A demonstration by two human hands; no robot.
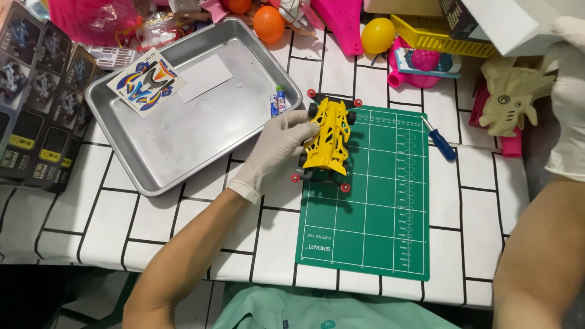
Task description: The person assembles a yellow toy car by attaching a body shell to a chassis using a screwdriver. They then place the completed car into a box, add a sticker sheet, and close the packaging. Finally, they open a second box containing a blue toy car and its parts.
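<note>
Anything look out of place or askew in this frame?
Nothing is spilled or broken. The sticker sheet lies crooked over the tray rim, and the yellow car sits skewed on the green mat under the left hand.

yellow toy car [327, 135], green mat [378, 219], white gloves

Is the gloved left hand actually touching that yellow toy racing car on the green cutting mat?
Touching. The head view shows the white-gloved left hand with its fingers wrapped against the side of the yellow toy racing car, which sits on the green cutting mat.
</note>
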